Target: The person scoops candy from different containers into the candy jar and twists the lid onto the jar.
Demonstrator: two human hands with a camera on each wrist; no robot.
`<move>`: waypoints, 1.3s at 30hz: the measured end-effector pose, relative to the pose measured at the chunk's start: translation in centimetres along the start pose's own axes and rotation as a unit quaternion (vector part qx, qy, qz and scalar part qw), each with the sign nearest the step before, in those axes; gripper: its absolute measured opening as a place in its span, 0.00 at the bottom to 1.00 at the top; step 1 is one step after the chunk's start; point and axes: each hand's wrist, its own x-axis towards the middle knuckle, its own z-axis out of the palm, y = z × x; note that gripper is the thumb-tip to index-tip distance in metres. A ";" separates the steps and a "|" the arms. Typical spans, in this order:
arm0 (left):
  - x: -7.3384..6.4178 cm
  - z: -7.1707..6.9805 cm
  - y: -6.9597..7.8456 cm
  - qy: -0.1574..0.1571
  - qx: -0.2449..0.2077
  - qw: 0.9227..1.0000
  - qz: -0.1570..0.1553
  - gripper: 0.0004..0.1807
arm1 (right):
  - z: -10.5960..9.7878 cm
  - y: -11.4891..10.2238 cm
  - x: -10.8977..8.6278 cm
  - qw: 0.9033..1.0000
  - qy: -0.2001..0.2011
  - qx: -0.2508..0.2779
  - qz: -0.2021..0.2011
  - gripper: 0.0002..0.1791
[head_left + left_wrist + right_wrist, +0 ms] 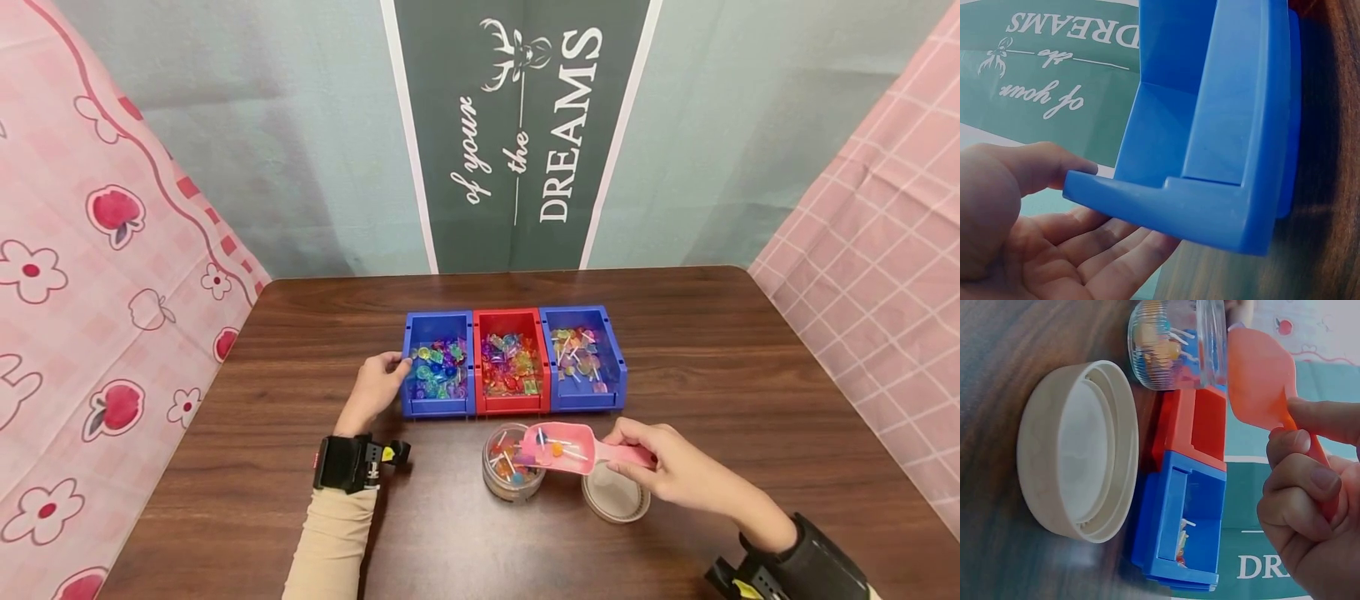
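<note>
My right hand [675, 467] grips the handle of a pink scoop [577, 433], its fingers curled round it. Several lollipop-shaped pieces with white sticks lie in the scoop, whose front edge is over the mouth of a clear ribbed jar [1150, 344]. More such pieces are inside the jar. Over on the left, my left hand [372, 388] holds the side wall of the left blue bin [438, 408]. In the left wrist view the thumb is at the wall's upper edge and the fingers [1116, 262] are against its outside.
Beside the left bin stand a red bin [513, 405] of colourful pieces and another blue bin [588, 402] with lollipop-shaped pieces. A cream jar lid [1054, 462] lies on the wooden table [315, 325], right of the jar. Cloths hang around the table.
</note>
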 end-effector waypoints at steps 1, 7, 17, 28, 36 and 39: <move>0.0 0.0 0.0 0.000 -0.003 1.000 -0.002 0.24 | -0.1 -0.1 0.1 1.000 0.001 -0.003 0.001 0.11; 0.1 -0.1 0.0 -0.002 -0.004 1.000 -0.001 0.24 | -0.5 -0.7 0.7 1.000 0.008 -0.014 0.005 0.11; 0.2 -0.1 0.1 0.004 -0.001 1.000 -0.003 0.24 | -1.5 -2.1 2.3 0.997 0.038 -0.058 -0.027 0.14; 0.1 -0.1 0.0 -0.001 -0.001 1.000 -0.003 0.25 | -1.6 -2.5 2.8 0.996 0.038 -0.078 -0.026 0.14; 0.2 -0.1 0.0 0.001 0.000 1.000 -0.003 0.25 | -1.7 -2.5 2.5 0.996 0.027 -0.080 -0.022 0.13; 0.1 -0.1 0.0 0.000 -0.002 1.000 0.000 0.25 | -1.8 -2.6 2.4 0.997 0.011 -0.077 -0.014 0.12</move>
